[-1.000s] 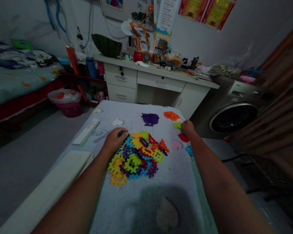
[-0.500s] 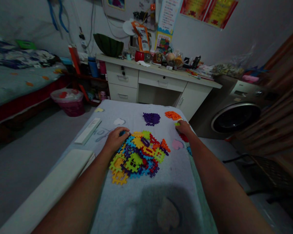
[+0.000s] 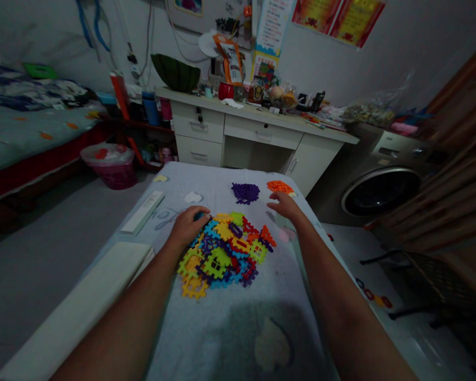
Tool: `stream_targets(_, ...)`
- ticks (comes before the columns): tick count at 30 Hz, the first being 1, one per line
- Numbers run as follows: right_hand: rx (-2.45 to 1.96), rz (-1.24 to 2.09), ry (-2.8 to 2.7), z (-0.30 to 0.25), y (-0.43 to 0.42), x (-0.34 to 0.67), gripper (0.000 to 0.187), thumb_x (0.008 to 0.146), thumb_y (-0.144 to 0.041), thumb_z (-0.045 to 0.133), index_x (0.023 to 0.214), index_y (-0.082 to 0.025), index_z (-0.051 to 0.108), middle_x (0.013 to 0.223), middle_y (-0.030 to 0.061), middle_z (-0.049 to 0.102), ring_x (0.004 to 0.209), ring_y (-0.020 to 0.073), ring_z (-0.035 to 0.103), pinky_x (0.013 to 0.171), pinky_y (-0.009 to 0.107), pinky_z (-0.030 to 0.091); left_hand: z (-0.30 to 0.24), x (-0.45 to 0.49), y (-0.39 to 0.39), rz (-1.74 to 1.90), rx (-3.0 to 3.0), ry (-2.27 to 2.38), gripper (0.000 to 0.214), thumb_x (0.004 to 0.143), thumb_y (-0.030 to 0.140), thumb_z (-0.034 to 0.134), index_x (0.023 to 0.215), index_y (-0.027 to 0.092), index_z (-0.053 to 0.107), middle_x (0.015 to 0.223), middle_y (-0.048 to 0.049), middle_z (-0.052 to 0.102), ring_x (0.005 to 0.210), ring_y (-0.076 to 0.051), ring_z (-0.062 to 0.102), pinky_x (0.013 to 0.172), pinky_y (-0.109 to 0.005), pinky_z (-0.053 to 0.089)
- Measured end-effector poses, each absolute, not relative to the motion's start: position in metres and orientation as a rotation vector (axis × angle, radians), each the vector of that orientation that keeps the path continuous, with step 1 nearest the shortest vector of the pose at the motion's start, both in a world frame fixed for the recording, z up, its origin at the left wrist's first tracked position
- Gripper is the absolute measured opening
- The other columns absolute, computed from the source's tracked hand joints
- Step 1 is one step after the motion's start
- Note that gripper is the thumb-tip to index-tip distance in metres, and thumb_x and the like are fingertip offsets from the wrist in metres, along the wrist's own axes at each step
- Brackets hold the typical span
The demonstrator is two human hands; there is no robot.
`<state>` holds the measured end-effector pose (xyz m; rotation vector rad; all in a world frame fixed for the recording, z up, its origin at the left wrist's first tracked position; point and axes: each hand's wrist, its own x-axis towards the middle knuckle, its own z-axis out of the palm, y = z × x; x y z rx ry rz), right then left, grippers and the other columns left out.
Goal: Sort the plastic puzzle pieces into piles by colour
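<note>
A heap of coloured interlocking plastic tiles (image 3: 224,248) lies in the middle of the grey cloth-covered table (image 3: 230,323). My left hand (image 3: 189,225) rests curled at the heap's upper left edge, its fingertips pinched on a blue tile. My right hand (image 3: 284,205) hovers with fingers stretched out above the table, between the heap and a small orange pile (image 3: 279,186). A purple pile (image 3: 245,192) lies just left of the orange one. A pink heart patch (image 3: 286,234) shows beside my right forearm.
A white flat box (image 3: 143,212) and a white board (image 3: 79,312) lie at the table's left. Behind stand a cluttered white desk (image 3: 257,132), a washing machine (image 3: 381,185), a pink bin (image 3: 110,165) and a bed (image 3: 24,137). Small tiles lie on the floor at right (image 3: 371,293).
My right hand has left the table's right edge and moved left and inward, its fingers opening. The green tile it touched is no longer seen. My left hand has stayed put.
</note>
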<state>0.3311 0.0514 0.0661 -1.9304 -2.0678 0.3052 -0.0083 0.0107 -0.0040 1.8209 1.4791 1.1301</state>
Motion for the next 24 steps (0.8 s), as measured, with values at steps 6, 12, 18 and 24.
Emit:
stream_targets(6, -1.713, 0.639, -2.580, 0.077, 0.020, 0.278, 0.028, 0.072, -0.030, 0.075, 0.093, -0.017, 0.063, 0.091, 0.0013, 0.065, 0.077, 0.0139, 0.055, 0.063, 0.021, 0.037, -0.002, -0.008, 0.010, 1.124, 1.818, 1.478, 0.034, 0.078, 0.046, 0.057, 0.097, 0.021, 0.071, 0.107, -0.0065, 0.070, 0.102, -0.025, 0.064, 0.095, -0.040, 0.048)
stream_targets(12, -1.773, 0.640, -2.595, 0.068, 0.011, 0.266, 0.026, 0.071, -0.024, 0.072, 0.093, -0.019, 0.060, 0.086, -0.0005, 0.064, 0.073, 0.0128, 0.052, 0.058, 0.020, 0.032, -0.002, -0.008, 0.009, 1.116, 1.813, 1.489, 0.034, 0.078, 0.046, 0.057, 0.097, 0.021, 0.070, 0.106, -0.0060, 0.071, 0.102, -0.025, 0.064, 0.094, -0.039, 0.048)
stream_targets(18, -1.668, 0.664, -2.514, 0.068, 0.009, 0.271, 0.021, 0.072, -0.020, 0.068, 0.091, -0.018, 0.061, 0.081, -0.0023, 0.062, 0.068, 0.0106, 0.050, 0.057, 0.019, 0.032, -0.004, -0.009, 0.011, 1.111, 1.819, 1.488, 0.034, 0.078, 0.046, 0.057, 0.097, 0.021, 0.071, 0.107, -0.0064, 0.071, 0.102, -0.025, 0.064, 0.094, -0.039, 0.048)
stream_targets(24, -1.672, 0.593, -2.298, 0.087, 0.011, 0.311, 0.020, 0.076, -0.021, 0.061, 0.094, -0.017, 0.066, 0.081, -0.0004, 0.063, 0.070, 0.0115, 0.052, 0.062, 0.020, 0.036, -0.004, -0.010, 0.011, 1.105, 1.821, 1.512, 0.034, 0.076, 0.047, 0.059, 0.096, 0.022, 0.071, 0.106, -0.0056, 0.072, 0.104, -0.026, 0.064, 0.097, -0.039, 0.047)
